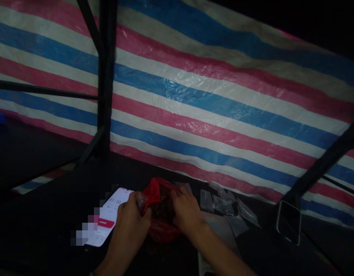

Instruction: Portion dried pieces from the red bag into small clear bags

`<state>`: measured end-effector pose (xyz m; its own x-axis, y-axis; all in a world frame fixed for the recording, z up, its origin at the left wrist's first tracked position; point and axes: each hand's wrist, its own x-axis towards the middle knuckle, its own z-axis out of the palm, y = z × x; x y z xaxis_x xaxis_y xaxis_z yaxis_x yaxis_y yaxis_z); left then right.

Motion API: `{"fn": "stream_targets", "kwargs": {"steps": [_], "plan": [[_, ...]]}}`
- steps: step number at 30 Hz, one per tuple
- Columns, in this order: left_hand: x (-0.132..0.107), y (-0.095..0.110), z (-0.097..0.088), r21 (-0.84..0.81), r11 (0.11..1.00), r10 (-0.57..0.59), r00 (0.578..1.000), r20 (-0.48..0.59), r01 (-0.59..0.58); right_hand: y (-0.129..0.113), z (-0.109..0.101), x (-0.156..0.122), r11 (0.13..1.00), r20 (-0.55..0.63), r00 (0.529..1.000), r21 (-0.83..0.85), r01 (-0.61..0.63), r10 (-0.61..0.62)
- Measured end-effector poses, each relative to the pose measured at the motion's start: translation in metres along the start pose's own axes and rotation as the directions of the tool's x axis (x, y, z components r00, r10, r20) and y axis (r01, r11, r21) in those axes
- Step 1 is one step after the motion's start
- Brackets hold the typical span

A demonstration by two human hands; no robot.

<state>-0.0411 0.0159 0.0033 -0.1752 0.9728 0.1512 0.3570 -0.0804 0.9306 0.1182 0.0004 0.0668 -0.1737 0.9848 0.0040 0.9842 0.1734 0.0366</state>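
Observation:
A red plastic bag lies with its mouth spread on the dark table, holding small dark brown pieces too dim to name. At its left edge, my left hand is closed, thumb and fingers pinching a small clear plastic bag beside the red rim. My right hand reaches over the right rim, its curled fingertips down among the dark pieces. What those fingers hold, if anything, is hidden.
A lit phone showing a timer lies left of my left hand. Several small clear bags lie behind a pale flat object at right. Another phone leans by a dark post. A striped plastic sheet hangs behind.

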Motion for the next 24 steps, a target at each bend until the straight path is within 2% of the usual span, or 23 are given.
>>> {"fn": "stream_targets", "kwargs": {"steps": [7, 14, 19, 24], "plan": [[0.009, 0.008, -0.006, -0.317, 0.935, -0.155, 0.987, 0.038, 0.159, 0.001, 0.002, 0.008, 1.000, -0.001, 1.000, -0.022, 0.009, -0.009], [0.004, 0.006, -0.017, -0.575, 0.758, -0.287, 0.949, 0.127, 0.306, -0.005, 0.005, 0.013, 0.992, -0.017, 0.993, 0.058, 0.116, -0.115], [-0.001, 0.004, -0.021, -0.688, 0.620, -0.320, 0.922, 0.216, 0.376, -0.011, 0.011, 0.014, 0.966, -0.055, 0.989, 0.212, 0.149, -0.141], [0.000, 0.001, -0.020, -0.737, 0.540, -0.321, 0.909, 0.266, 0.406, 0.000, 0.024, 0.009, 0.888, -0.068, 0.998, 0.458, 0.036, -0.005]]}}
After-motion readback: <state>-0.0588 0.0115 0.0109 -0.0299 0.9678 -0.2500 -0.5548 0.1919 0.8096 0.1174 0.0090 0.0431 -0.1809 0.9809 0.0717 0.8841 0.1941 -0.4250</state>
